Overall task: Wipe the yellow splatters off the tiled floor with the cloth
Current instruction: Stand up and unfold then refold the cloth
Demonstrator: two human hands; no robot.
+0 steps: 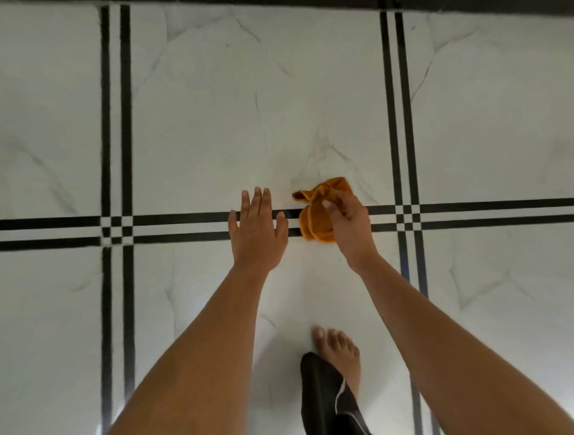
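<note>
An orange cloth [317, 217] is bunched up on the white marble floor [217, 124], over the black double stripe that runs across the view. My right hand [348, 217] grips the cloth from the right, fingers pinched into its folds. My left hand [256, 231] lies flat on the floor just left of the cloth, fingers spread, holding nothing. I see no yellow splatters on the tiles around the cloth; whatever lies under the cloth is hidden.
Black double stripes cross the floor in a grid, with crossings at the left [116, 231] and right [407, 217]. My bare foot [338, 351] with a dark trouser leg [326, 400] stands near the bottom centre. A dark band [310, 2] runs along the far edge.
</note>
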